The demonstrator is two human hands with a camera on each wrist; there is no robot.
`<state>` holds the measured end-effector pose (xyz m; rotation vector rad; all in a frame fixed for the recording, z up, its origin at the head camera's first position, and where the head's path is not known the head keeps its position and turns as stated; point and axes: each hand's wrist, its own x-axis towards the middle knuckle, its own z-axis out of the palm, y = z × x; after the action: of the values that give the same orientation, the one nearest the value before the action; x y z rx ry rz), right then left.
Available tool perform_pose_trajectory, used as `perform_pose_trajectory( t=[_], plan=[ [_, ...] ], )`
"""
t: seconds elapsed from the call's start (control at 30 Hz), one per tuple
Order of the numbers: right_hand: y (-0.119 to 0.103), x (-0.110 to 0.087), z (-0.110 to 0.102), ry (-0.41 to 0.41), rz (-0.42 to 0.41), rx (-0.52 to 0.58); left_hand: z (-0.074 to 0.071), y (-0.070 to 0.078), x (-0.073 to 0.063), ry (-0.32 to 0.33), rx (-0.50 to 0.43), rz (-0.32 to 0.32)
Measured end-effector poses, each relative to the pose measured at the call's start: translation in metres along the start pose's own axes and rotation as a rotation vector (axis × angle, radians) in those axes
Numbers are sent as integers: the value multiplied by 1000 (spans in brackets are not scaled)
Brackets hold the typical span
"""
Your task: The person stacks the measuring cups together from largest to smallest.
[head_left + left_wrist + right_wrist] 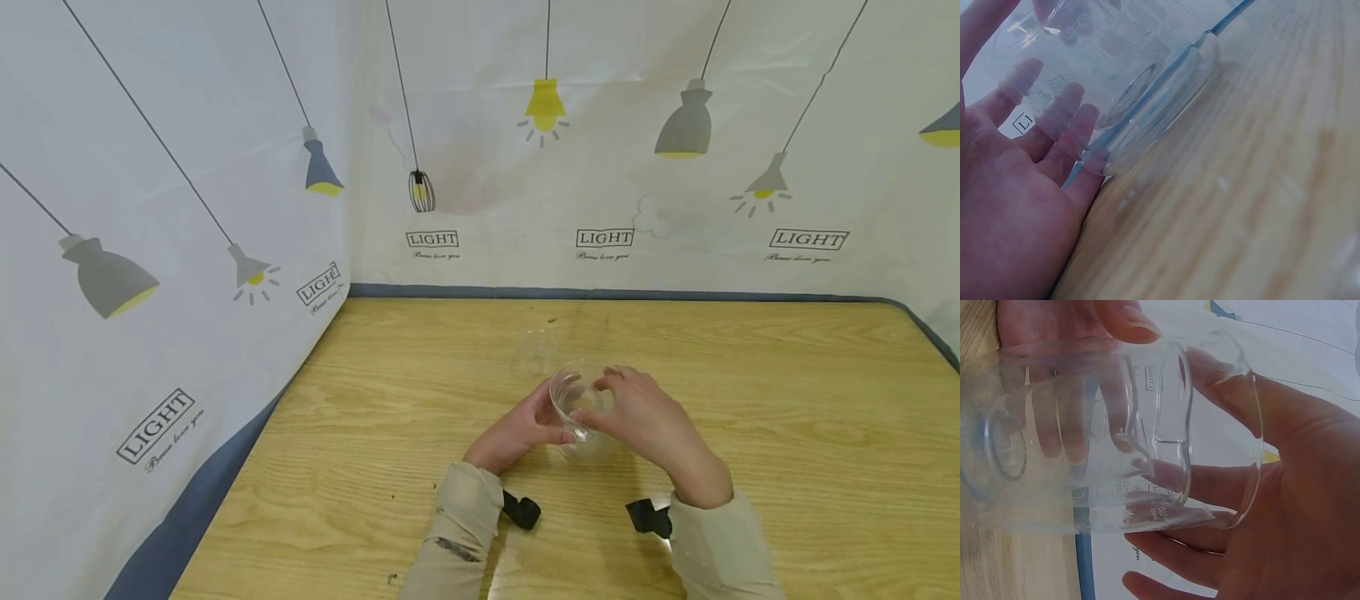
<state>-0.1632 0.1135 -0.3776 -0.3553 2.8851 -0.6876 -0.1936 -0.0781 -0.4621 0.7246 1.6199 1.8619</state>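
Note:
Two clear glass beakers stand one inside the other over the table, between the hands. My left hand (517, 429) holds the outer beaker (1016, 509) from the left, its fingers curved along the glass and its thumb at the near side. In the left wrist view the base of the outer beaker (1179, 103) is close to the wood; whether it touches cannot be told. My right hand (645, 417) grips the inner beaker (1229, 447) near its rim, thumb and fingers on opposite sides. Printed volume marks show on the glass in the right wrist view.
Another clear glass vessel (536, 354), faint in outline, stands behind the beakers on the wooden table (375, 433). A white curtain (487, 150) printed with lamps borders the table at the back and left. Black straps with small devices hang at both wrists.

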Motion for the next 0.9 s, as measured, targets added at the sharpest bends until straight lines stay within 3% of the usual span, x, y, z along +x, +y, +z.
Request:
perform_pose_trajectory(
  t=[0.9],
  plan=[
    [-1,0,-1,-29,-7,-30,-1,2,0,-13,21,-1]
  ],
)
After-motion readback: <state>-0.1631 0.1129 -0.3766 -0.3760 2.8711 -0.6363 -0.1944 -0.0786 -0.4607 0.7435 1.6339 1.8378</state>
